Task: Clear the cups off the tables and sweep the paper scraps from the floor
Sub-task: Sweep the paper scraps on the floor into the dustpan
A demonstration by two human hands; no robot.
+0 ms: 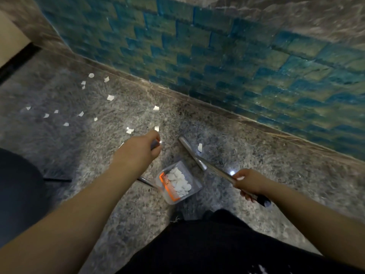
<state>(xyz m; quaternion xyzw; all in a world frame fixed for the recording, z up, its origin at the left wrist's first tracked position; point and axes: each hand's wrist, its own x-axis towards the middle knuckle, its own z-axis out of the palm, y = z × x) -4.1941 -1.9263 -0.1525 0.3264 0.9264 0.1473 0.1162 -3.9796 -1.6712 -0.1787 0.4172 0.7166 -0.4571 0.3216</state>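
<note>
Speckled stone floor (pixel 256 175) bordered by blue tiled wall (pixel 237 56). Dustpan (pixel 178 182) set on floor between hands, filled with white scraps. Broom handle (pixel 215 169) gripped by right hand (pixel 247 183), fingers curled round it. Thin handle clasped in left hand (pixel 147 146), fingers wrapped. Loose paper scraps (pixel 110 97) scattered on floor ahead, left.

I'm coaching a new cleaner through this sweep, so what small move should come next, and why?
Probably draw the broom, held by the right hand, over the lone scrap beside its head and toward the dustpan, whose handle the left hand grips. That scrap is nearest; the pan already holds a pile, while more scraps lie farther left.
</note>
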